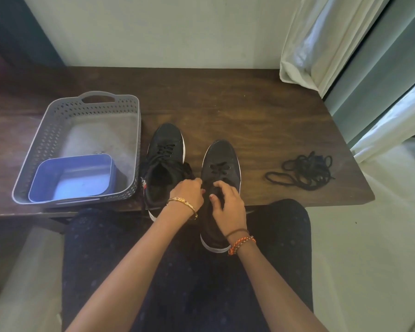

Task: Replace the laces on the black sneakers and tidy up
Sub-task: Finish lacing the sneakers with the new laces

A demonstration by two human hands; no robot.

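Both your hands are at the middle of the frame, on the right sneaker [222, 168], which lies with its toe pointing to the top of the frame and its heel hanging off the near edge of the table [249, 104] toward your lap. Your left hand [188, 192] has its fingers curled at the shoe's upper eyelets, and your right hand [228, 200] is curled over the tongue just beside it; each seems to pinch lace, but the strands under your fingers are black on black and I cannot make them out. The lacing runs along the shoe's long axis, so the next eyelets lie toward you, under your own knuckles. The left sneaker [164, 164] stands just beside it, parallel, already laced near the toe. The loose laces [304, 172] lie in a tangle well to the right, nearer your right hand. At the left, a grey basket [41, 140] holds a blue box [106, 173]. Whether the tangle is the old pair or the new, I cannot tell.
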